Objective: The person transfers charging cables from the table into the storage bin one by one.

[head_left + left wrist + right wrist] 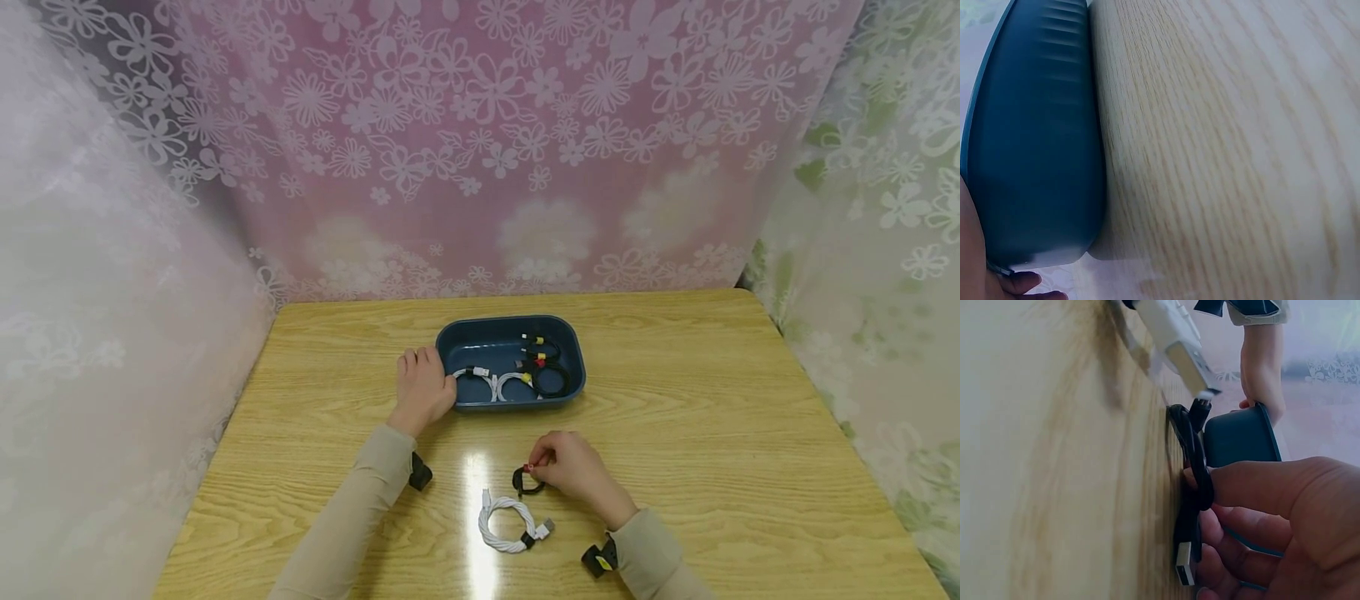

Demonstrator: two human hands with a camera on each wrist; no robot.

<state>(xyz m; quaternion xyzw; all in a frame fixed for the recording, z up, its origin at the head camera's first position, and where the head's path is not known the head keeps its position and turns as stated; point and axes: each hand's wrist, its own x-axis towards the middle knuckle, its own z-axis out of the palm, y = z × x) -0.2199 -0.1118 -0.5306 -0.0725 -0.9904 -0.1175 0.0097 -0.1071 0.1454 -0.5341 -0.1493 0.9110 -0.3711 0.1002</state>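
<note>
My left hand [423, 385] grips the left end of a dark blue plastic bin [480, 406], thumb at its front corner. In the left wrist view, the bin's long side [1035, 137] fills the left, with fingers [1022, 282] round its end. My right hand [573, 468] pinches a small coiled black USB cable [517, 481] with a red tie, low over the table in front of the bin. Its metal USB plug [1185, 564] shows below the thumb in the right wrist view. Just nearer the front lies a coiled white USB cable [491, 537] with a black tie.
Inside the bin, white coiled cables [510, 379] lie at the front and black coiled cables [553, 382] with yellow and red ties at the right. The wooden table [712, 417] meets a pink floral curtain [487, 208] at the back, with pale curtains on both sides.
</note>
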